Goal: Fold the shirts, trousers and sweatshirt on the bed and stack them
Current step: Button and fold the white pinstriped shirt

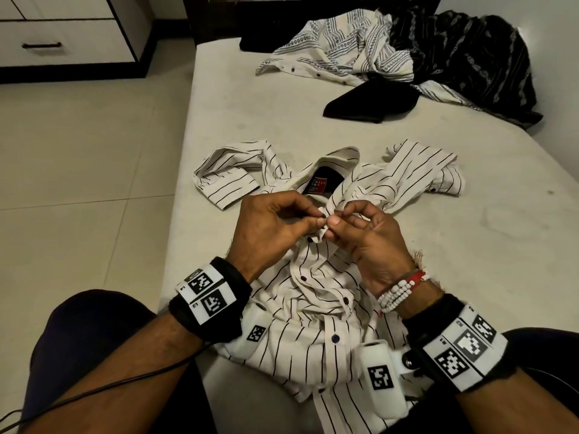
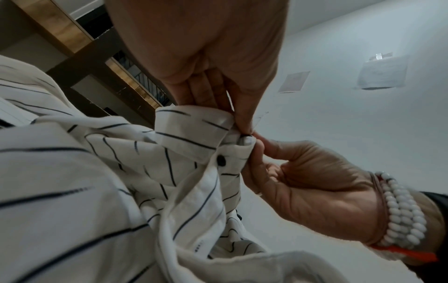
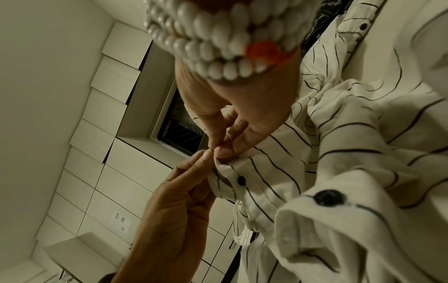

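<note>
Both hands [image 1: 326, 225] pinching striped shirt [image 1: 316, 308], collar away.

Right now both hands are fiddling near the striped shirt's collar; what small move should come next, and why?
Probably push the top button through its hole. The left hand and right hand pinch the striped shirt placket edges together just below the collar, while lower buttons look fastened.

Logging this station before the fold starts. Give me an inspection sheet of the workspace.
Surface: bed, pale bare mattress, a few faint marks.
Job's things: striped shirt spread front-up near the person; patterned white shirt, dark patterned garment and black garment heaped unfolded at the far end.
Clutter: nothing seen.
Grippers: left hand and right hand both pinch the striped shirt's placket near the collar.
Cables: black cable trailing from the left wrist.
Surroundings: tiled floor, drawer unit.
</note>
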